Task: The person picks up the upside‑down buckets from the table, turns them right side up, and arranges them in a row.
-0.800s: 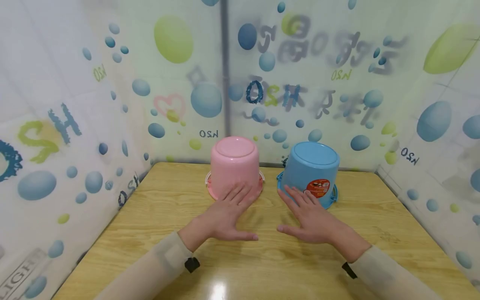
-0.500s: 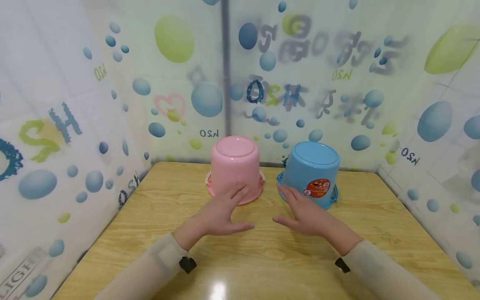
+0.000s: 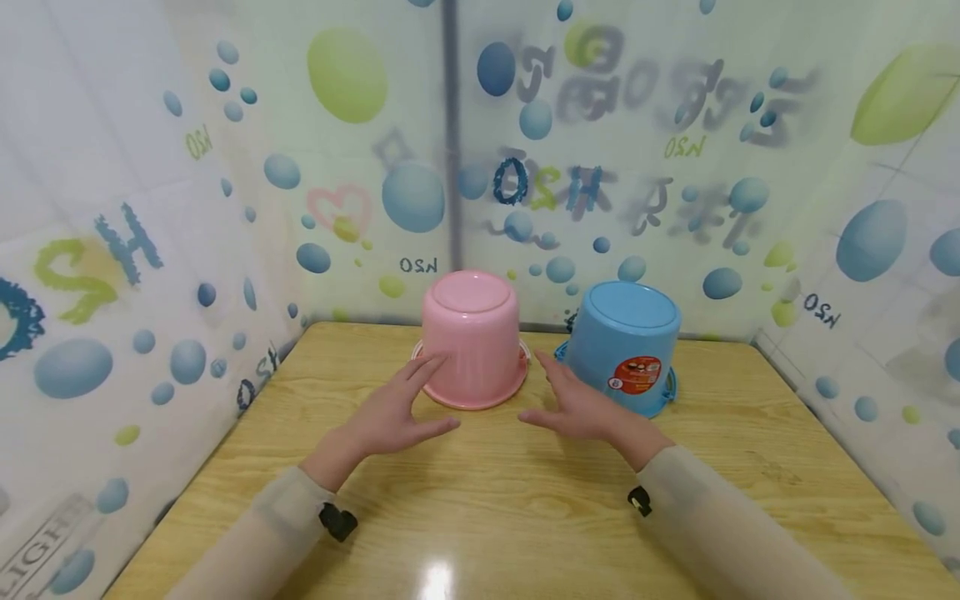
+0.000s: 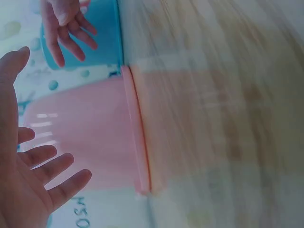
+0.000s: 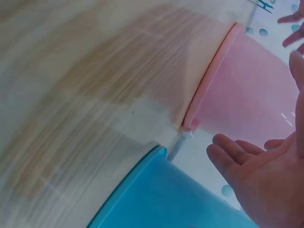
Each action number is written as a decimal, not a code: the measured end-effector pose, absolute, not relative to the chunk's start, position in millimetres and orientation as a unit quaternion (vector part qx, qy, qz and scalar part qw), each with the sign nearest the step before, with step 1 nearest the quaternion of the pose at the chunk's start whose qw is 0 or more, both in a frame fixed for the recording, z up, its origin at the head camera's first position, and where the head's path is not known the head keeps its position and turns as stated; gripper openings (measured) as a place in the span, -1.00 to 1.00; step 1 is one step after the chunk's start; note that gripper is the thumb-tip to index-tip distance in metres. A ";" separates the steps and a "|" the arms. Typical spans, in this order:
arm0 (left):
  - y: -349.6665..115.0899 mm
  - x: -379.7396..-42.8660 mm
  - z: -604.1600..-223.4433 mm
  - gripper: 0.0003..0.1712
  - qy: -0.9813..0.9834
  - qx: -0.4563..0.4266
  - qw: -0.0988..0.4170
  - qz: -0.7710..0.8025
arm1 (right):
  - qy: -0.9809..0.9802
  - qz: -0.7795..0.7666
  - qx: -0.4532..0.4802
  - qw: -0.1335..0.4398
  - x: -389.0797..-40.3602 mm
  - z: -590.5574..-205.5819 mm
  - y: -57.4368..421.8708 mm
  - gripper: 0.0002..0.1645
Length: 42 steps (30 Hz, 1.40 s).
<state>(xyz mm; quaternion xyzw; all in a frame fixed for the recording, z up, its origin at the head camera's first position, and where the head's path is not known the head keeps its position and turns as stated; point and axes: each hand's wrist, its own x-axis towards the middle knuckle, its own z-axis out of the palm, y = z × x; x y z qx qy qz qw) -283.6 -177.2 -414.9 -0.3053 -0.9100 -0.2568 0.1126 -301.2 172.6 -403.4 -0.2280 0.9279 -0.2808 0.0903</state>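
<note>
A pink bucket (image 3: 476, 342) stands upside down on the wooden table, its white handle resting around the rim. To its right is a blue bucket (image 3: 618, 333), also upside down, with a red label on its side. My left hand (image 3: 382, 417), fingers extended and thumb apart, is at the front left of the pink bucket. My right hand (image 3: 581, 404) reaches between the two buckets with fingers straight, overlapping the blue one in the head view. In the left wrist view the left palm faces the pink bucket (image 4: 90, 128). Neither hand holds anything.
The light wooden table (image 3: 487, 517) reaches back to a curtain (image 3: 360, 167) printed with bubbles and letters, which surrounds it on the left, back and right. Both buckets stand near the table's back edge.
My left hand has moved left, from in front of the pink bucket to its left side. My right hand has shifted left, off the blue bucket's label. The buckets have stayed in place.
</note>
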 end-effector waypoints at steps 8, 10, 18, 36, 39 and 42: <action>-207.4 -312.8 -422.5 0.36 -0.930 -0.236 0.026 -0.281 | 0.932 -0.277 -0.206 0.113 -328.1 -413.6 155.6 0.56; -211.4 -321.6 -424.5 0.42 -0.931 -0.227 0.003 -0.287 | 0.934 -0.276 -0.193 0.119 -334.9 -415.0 152.6 0.60; -213.6 -354.0 -431.6 0.60 -0.938 -0.205 -0.058 -0.274 | 0.936 -0.281 -0.164 0.133 -361.1 -423.8 144.7 0.72; -208.0 -383.6 -437.3 0.71 -0.913 -0.206 -0.083 -0.343 | 0.932 -0.290 -0.168 0.141 -383.8 -432.8 132.9 0.72; -207.7 -384.0 -438.4 0.67 -0.903 -0.207 -0.086 -0.367 | 0.926 -0.306 -0.175 0.138 -383.4 -434.5 131.7 0.69; -207.5 -384.0 -440.0 0.64 -0.900 -0.200 -0.090 -0.376 | 0.919 -0.322 -0.178 0.138 -381.7 -436.5 130.4 0.69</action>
